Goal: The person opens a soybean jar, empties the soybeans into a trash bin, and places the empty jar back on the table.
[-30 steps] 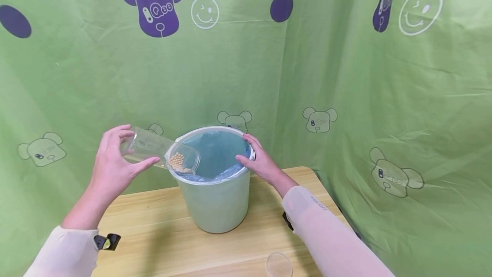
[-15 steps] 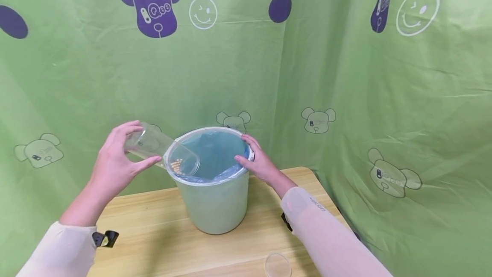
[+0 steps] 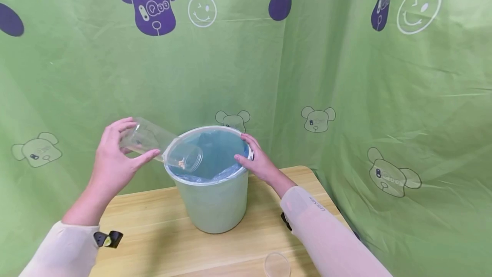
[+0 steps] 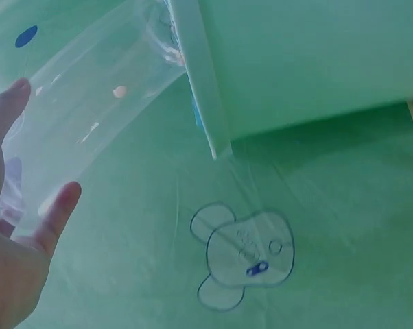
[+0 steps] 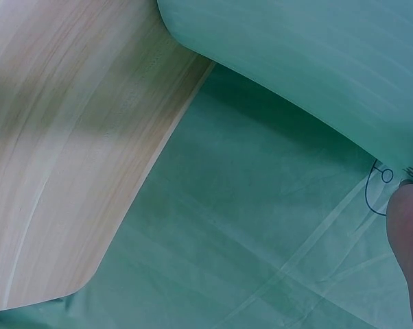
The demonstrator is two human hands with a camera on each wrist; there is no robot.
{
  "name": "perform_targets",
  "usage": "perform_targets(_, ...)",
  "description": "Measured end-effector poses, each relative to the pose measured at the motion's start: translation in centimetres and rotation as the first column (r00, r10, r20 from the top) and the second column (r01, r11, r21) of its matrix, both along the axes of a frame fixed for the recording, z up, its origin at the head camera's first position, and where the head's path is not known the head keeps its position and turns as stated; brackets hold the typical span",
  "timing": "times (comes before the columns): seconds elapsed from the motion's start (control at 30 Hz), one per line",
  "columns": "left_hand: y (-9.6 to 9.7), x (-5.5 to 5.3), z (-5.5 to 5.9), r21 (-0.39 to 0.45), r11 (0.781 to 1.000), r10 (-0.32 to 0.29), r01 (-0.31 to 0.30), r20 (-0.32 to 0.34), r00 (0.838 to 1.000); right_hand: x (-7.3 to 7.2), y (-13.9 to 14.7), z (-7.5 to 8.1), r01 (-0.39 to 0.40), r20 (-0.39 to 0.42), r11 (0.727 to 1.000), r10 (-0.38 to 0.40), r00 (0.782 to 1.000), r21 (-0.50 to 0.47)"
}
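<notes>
My left hand (image 3: 113,153) holds a clear plastic jar (image 3: 151,135) near its base, thumb below and fingers above. The jar lies tilted across the bin's rim, mouth down and inside. A few small tan beads or beans (image 3: 182,164) sit near its mouth. One pale piece also shows in the jar (image 4: 90,103) in the left wrist view. With thumb inside and fingers outside, my right hand (image 3: 256,159) grips the right rim of the pale green trash bin (image 3: 217,204). A blue plastic bag (image 3: 215,148) lines the bin; its bottom is hidden.
The bin stands on a light wooden table (image 3: 138,217), close to its back edge. A round clear lid (image 3: 277,264) lies at the front. Green printed curtain (image 3: 238,67) hangs behind and to the right.
The pile of beads in the jar has shrunk to a few pieces near the mouth. The jar's base has risen slightly. My right hand stays on the rim.
</notes>
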State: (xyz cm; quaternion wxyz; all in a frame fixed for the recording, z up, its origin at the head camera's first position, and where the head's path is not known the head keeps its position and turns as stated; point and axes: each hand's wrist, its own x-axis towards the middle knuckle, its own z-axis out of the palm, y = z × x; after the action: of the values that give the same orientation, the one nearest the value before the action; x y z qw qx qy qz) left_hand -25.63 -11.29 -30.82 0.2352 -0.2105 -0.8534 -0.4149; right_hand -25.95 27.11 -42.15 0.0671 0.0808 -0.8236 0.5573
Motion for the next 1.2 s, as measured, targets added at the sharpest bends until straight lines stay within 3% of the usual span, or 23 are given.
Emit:
perform_targets(0.1,0.2,0.0,0.3,0.155,0.987,0.007,-0.032,0.164,0.986,0.0,0.0,0.0,-0.004,-0.006,1.0,0.004,1.0,0.0)
perform_targets(0.2,0.2,-0.1,0.4,0.269,0.957,0.018,-0.11,0.323,0.946,0.0,0.0,0.0,-0.005,-0.012,1.0,0.005,1.0,0.001)
perform_targets(0.27,0.2,-0.2,0.3,0.283,0.949,0.022,-0.138,0.379,0.925,0.0,0.0,0.0,-0.005,-0.011,1.0,0.005,1.0,-0.002)
perform_targets(0.3,0.2,-0.3,0.1,0.266,0.954,0.029,-0.137,0.374,0.927,0.0,0.0,0.0,-0.003,-0.009,1.0,0.003,1.0,-0.001)
perform_targets(0.37,0.3,-0.5,-0.4,0.195,0.976,0.035,-0.098,0.307,0.951,0.0,0.0,0.0,0.002,-0.006,1.0,-0.002,1.0,0.004)
perform_targets(0.47,0.5,-0.7,-1.5,0.012,1.0,0.022,-0.023,0.07,0.997,0.1,-0.1,0.0,0.001,-0.003,1.0,-0.001,1.0,0.014)
perform_targets(0.5,0.6,-0.7,-1.8,-0.043,0.999,0.01,-0.011,-0.023,1.0,0.1,-0.1,0.1,0.002,-0.005,1.0,-0.002,1.0,0.016)
perform_targets(0.57,0.9,-0.8,-2.2,-0.122,0.993,-0.022,0.001,-0.172,0.985,0.1,-0.1,0.2,0.0,-0.01,1.0,0.0,1.0,0.015)
perform_targets(0.6,1.0,-0.8,-2.3,-0.137,0.991,-0.036,0.005,-0.222,0.974,0.1,-0.1,0.2,0.001,-0.012,1.0,0.0,1.0,0.014)
perform_targets(0.67,1.2,-0.7,-2.1,-0.12,0.993,-0.041,0.013,-0.236,0.971,0.0,-0.1,0.3,0.003,-0.013,1.0,-0.003,1.0,0.012)
perform_targets(0.73,1.4,-0.6,-1.7,-0.029,0.999,-0.028,0.024,-0.142,0.989,0.0,-0.1,0.3,0.003,-0.009,1.0,-0.003,1.0,0.009)
perform_targets(0.8,1.4,-0.3,-1.0,0.123,0.992,-0.014,0.008,0.045,0.999,0.0,-0.1,0.3,0.005,-0.005,1.0,-0.005,1.0,0.014)
perform_targets(0.83,1.4,-0.2,-0.7,0.227,0.974,-0.031,-0.004,0.149,0.988,0.0,-0.1,0.3,0.003,-0.005,1.0,-0.003,1.0,0.014)
perform_targets(0.87,1.3,-0.1,-0.3,0.337,0.941,-0.064,-0.021,0.239,0.969,0.0,-0.1,0.3,0.003,-0.005,1.0,-0.003,1.0,0.016)
perform_targets(0.93,1.2,-0.2,0.3,0.501,0.863,-0.137,-0.065,0.355,0.925,0.0,-0.1,0.3,0.002,-0.008,1.0,-0.002,1.0,0.016)
perform_targets(0.97,1.1,-0.2,0.5,0.528,0.844,-0.148,-0.091,0.394,0.907,0.0,-0.1,0.3,0.002,-0.01,1.0,-0.002,1.0,0.014)
perform_targets(1.03,1.0,-0.4,0.5,0.512,0.852,-0.14,-0.104,0.414,0.899,0.0,-0.1,0.3,-0.002,-0.013,1.0,0.003,1.0,0.008)
perform_targets(1.07,1.0,-0.5,0.3,0.471,0.877,-0.12,-0.093,0.404,0.907,0.1,-0.2,0.3,-0.003,-0.013,1.0,0.003,1.0,0.004)
perform_targets(1.13,1.1,-0.5,-0.5,0.298,0.952,-0.033,-0.073,0.334,0.942,0.1,-0.1,0.3,-0.007,-0.014,1.0,0.007,1.0,0.0)
perform_targets(1.2,1.3,-0.5,-1.4,0.115,0.992,0.024,-0.046,0.186,0.982,0.0,-0.1,0.2,-0.01,-0.012,1.0,0.01,1.0,-0.001)
